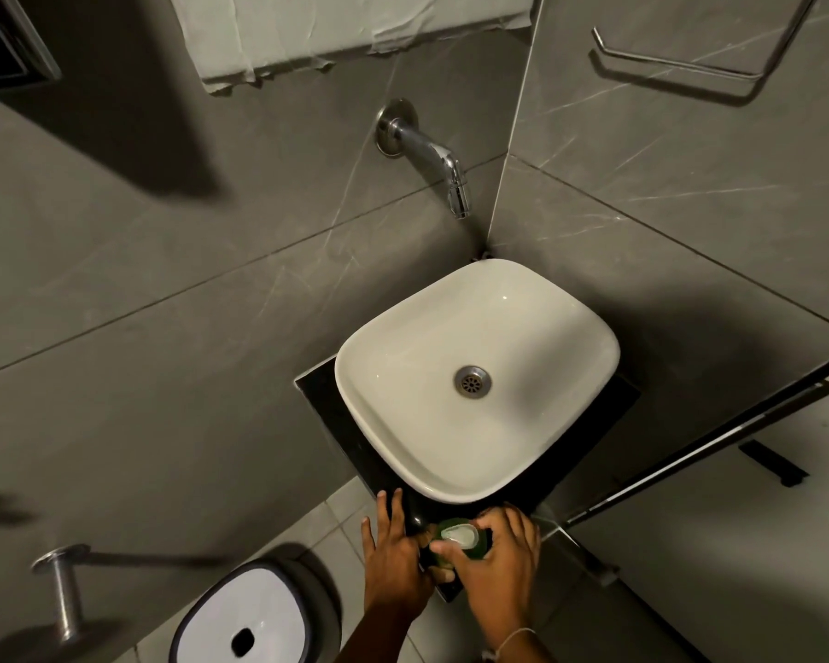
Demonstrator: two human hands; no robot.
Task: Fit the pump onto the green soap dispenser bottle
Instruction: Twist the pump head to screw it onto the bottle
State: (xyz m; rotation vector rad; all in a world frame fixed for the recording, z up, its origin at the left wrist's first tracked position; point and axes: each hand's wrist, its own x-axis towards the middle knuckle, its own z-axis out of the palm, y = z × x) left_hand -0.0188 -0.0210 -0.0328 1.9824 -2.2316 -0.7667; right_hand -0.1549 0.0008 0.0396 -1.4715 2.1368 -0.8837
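The green soap dispenser bottle (pixel 478 550) stands on the dark counter's front corner, just below the white basin. A whitish pump (pixel 459 534) sits on top of it, seen from above. My right hand (pixel 491 564) wraps around the pump, thumb and fingers pinching it. My left hand (pixel 396 557) lies against the bottle's left side, its thumb tucked under near the base; the fingers stretch over the counter edge. Most of the bottle's body is hidden by both hands.
A white square basin (pixel 537 327) with a metal drain sits on a black counter (pixel 321 394). A chrome tap (pixel 431 155) projects from the grey tiled wall. A white pedal bin (pixel 250 614) stands below left, beside a metal roll holder (pixel 63 590).
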